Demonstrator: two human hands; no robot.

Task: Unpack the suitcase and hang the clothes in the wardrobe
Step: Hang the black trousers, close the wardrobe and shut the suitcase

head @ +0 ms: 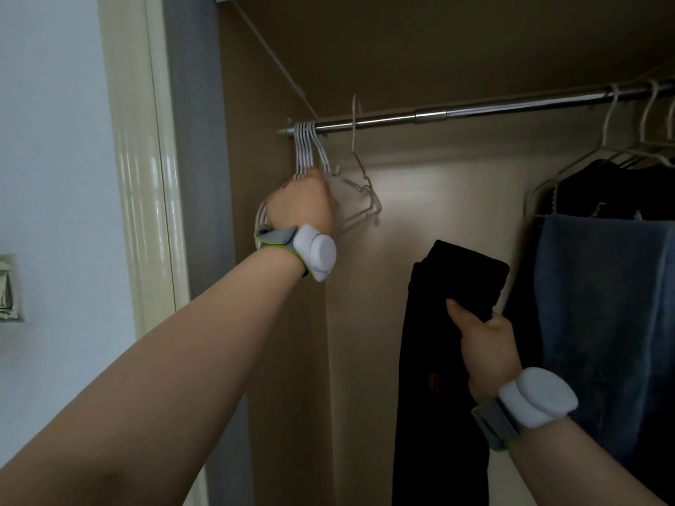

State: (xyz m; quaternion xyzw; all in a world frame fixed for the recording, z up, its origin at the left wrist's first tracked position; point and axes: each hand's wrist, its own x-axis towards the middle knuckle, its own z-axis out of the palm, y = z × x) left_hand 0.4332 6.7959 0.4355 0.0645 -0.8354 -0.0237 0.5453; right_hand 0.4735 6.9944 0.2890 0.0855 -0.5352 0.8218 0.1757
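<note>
Our left hand is curled round the hangers bunched at the end of the rod, apparently to free one; our right hand grips a black garment, held high for draping.

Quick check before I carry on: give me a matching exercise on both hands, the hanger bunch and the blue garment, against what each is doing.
1 left hand
2 right hand
3 hanger bunch
4 blue garment

A holds the black garment
B hangs toward the right of the rail
C holds the loose hanger
D hooked at the rail's left end

Pairs: 1-C, 2-A, 3-D, 4-B.
</note>
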